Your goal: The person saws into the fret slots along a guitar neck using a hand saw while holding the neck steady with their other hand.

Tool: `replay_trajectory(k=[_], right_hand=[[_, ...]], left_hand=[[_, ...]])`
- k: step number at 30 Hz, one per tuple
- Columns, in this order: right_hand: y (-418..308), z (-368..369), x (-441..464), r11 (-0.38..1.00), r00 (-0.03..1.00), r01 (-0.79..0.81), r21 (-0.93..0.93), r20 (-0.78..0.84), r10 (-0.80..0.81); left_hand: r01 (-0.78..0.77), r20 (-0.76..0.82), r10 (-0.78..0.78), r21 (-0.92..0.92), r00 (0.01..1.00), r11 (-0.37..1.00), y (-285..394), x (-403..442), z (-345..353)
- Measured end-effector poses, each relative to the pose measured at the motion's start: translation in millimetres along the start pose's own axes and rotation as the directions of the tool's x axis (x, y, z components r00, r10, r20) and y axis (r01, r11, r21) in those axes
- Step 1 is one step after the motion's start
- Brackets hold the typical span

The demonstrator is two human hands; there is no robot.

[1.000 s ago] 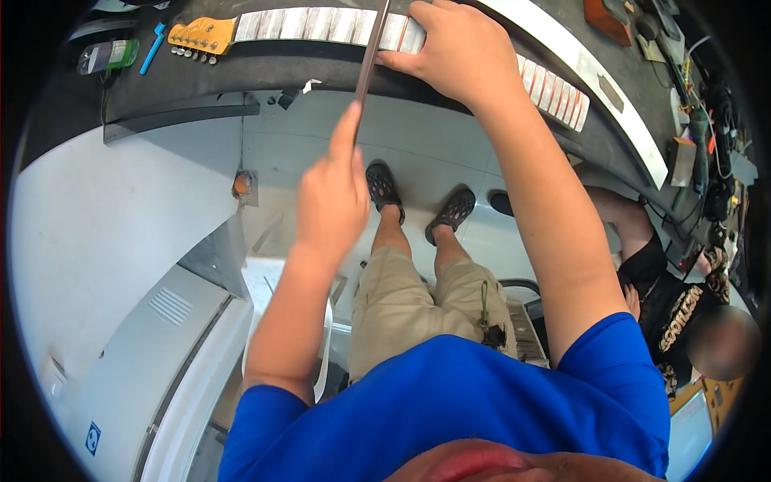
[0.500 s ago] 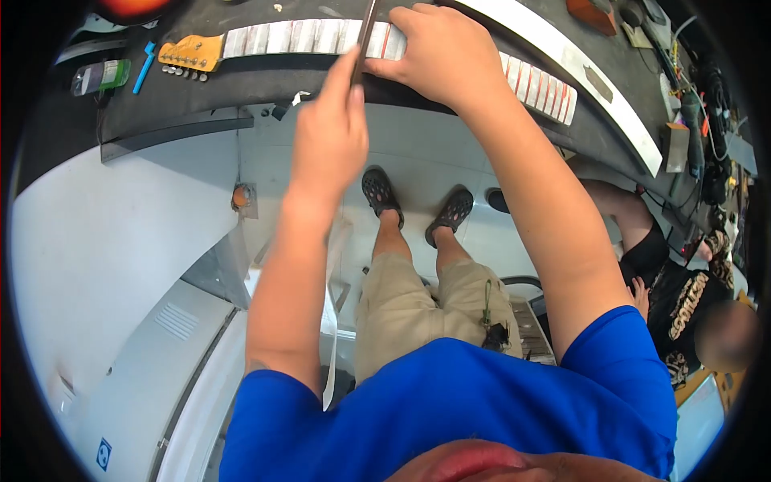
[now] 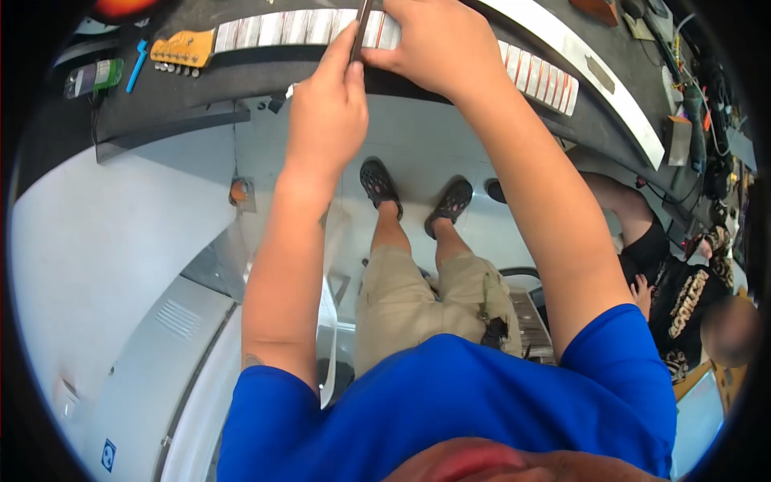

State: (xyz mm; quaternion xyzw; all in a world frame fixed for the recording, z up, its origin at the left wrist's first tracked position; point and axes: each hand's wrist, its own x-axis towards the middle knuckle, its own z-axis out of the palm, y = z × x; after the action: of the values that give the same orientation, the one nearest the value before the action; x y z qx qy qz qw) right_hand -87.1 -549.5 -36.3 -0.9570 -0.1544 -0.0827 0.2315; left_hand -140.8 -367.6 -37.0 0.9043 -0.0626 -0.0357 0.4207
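A guitar neck, its fretboard covered with pale strips between the frets, lies across the dark workbench, with its orange-brown headstock at the left. My left hand is closed round a thin dark rod-like tool, which crosses the neck near its middle. Just right of the tool, my right hand grips the neck, its thumb at the near edge and its fingers over the far side. The far end of the tool is cut off by the top of the view.
A long white curved strip lies beyond the neck. A blue tool and a green-labelled bottle are at the left. Tools and cables crowd the right side, where another person in black sits. The bench's front edge runs below the neck.
My left hand has moved up and slightly left towards the neck, sliding the tool away from me. My right hand keeps its grip. The neck and bench have shifted slightly left in view.
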Motion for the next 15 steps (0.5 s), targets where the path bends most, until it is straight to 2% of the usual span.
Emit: replay_trajectory(k=[3, 5, 8, 10, 12, 13, 14, 15], right_hand=[[0.0, -8.5, 7.7, 1.000, 0.999, -0.025, -0.001, 0.027, 0.025], [1.2, -10.2, 8.4, 1.000, 0.999, -0.023, -0.005, 0.044, 0.023], [2.6, -3.9, 5.3, 1.000, 1.000, -0.002, 0.000, -0.009, 0.002], [2.6, -4.1, 7.9, 1.000, 1.000, -0.006, -0.003, -0.008, 0.006], [2.2, -3.0, 3.5, 0.999, 1.000, -0.026, -0.022, 0.006, 0.026], [1.6, -3.4, 3.0, 0.999, 0.999, -0.028, -0.035, 0.022, 0.028], [0.7, -5.6, 5.7, 0.999, 0.999, -0.022, -0.048, 0.030, 0.024], [2.6, -5.9, 9.4, 0.998, 0.999, -0.016, -0.059, 0.030, 0.018]], left_hand=[[0.110, 0.047, -0.110, 0.004, 0.993, 0.994, -4.3, -77.7, -14.7], [0.112, 0.043, -0.112, 0.015, 0.993, 0.994, -21.5, -146.2, -17.4], [0.064, 0.009, -0.064, 0.013, 0.998, 0.998, -8.9, -110.5, -16.4], [0.138, 0.068, -0.140, 0.042, 0.988, 0.990, 13.0, -38.9, -17.0], [0.018, 0.016, -0.018, 0.019, 1.000, 1.000, 5.9, 8.0, -2.8], [-0.028, -0.015, 0.028, 0.007, 1.000, 1.000, 4.2, 12.9, 1.1], [0.018, 0.037, -0.020, 0.052, 0.999, 0.998, 8.7, -0.4, -8.1], [0.038, 0.020, -0.039, 0.042, 0.999, 0.998, 4.2, -25.4, -12.1]])
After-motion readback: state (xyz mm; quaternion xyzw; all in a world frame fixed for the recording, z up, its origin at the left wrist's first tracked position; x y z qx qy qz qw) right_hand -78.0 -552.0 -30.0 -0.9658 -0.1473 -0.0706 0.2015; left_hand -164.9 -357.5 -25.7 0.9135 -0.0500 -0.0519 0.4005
